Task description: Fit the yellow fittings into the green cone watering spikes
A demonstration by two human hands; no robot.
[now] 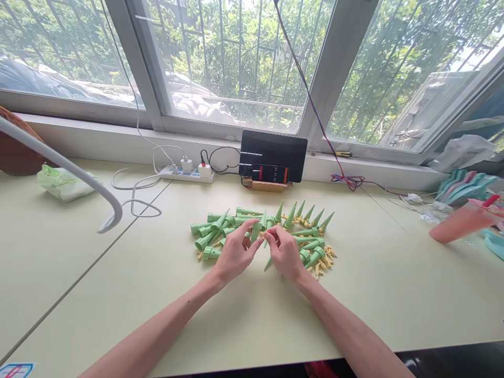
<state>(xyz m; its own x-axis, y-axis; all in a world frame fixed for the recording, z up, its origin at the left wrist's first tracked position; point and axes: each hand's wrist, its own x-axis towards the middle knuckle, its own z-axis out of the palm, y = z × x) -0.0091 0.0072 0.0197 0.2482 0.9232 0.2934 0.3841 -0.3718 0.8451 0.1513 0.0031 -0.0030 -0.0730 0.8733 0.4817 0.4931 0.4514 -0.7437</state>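
Observation:
My left hand (238, 249) is closed around a green plastic watering spike (256, 228), its ribbed collar showing between thumb and fingers. Close beside it, my right hand (286, 252) pinches a small yellow valve piece (262, 234) against the spike's side; whether it sits in the spike I cannot tell. On the left lies a pile of green spikes (205, 240). More spikes (314, 256) lie to the right, and several stand point up in a row (308, 212) at the back. Loose yellow valve pieces (323, 265) are scattered by the right-hand spikes.
A tablet (273, 149) with a phone (271, 173) leans at the window behind the pile. A power strip (189, 176) trails white cables to the left. A pink drink cup (457, 223) lies tilted at right, and a tissue pack (65, 184) sits far left.

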